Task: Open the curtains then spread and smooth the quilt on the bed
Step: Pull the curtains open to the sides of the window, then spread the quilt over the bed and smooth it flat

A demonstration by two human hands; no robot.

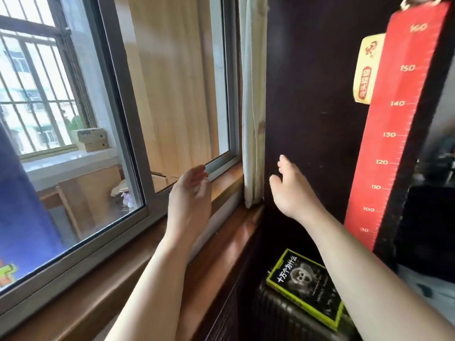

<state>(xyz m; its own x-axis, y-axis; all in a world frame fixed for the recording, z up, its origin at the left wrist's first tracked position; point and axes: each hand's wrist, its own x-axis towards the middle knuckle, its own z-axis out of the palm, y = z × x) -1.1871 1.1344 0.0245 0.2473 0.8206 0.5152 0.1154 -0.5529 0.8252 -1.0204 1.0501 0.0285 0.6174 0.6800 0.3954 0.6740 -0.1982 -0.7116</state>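
The task's thing at this moment is the pale cream fabric curtain (253,107), gathered into a narrow upright bundle against the right end of the grey-framed sliding window (118,134), wedged beside the dark brown wooden cabinet side (315,94). Its long axis runs vertically, from above the top of the view down to its hem just above the brown wooden window sill (221,230). Both hands are raised with the bundle between them: the left hand (190,193) hangs in front of the lower window frame, to the left of the curtain, and the right hand (290,188) hangs to the curtain's right, in front of the cabinet side. The right hand looks the nearer of the two to the fabric, its thumb pointing toward the bundle's lower part. Neither grip holds anything; the fingers of each hand are loosely apart and touch no cloth. A blue cloth (22,205) hangs at the far left edge, possibly a second curtain, though that cannot be told. The curtain looks drawn well aside already, so the quilt and bed, which are out of view, probably come next.
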